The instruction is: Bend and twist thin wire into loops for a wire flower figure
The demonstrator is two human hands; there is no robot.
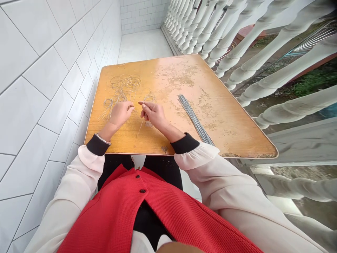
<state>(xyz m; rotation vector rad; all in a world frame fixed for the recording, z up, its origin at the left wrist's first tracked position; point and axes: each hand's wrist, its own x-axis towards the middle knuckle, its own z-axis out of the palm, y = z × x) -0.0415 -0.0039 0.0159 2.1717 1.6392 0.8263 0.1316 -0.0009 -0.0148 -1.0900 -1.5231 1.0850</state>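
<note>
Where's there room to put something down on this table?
Between the straight wire bundle and the white railing, the table looks bare but worn. So does the far part beyond the bundle. It's crowded around the left hand and beyond the right hand, where looped wires lie.

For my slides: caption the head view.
Left hand near looped wires, right hand holding a thin strand, over a worn table.

Table [223,131]: wire loops [125,83], 1 wire bundle [195,119]

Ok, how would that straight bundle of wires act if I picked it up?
The bundle of wires is probably fairly stiff, since it lies straight. It may slide apart when lifted: no tie shows on its visible part.
</note>
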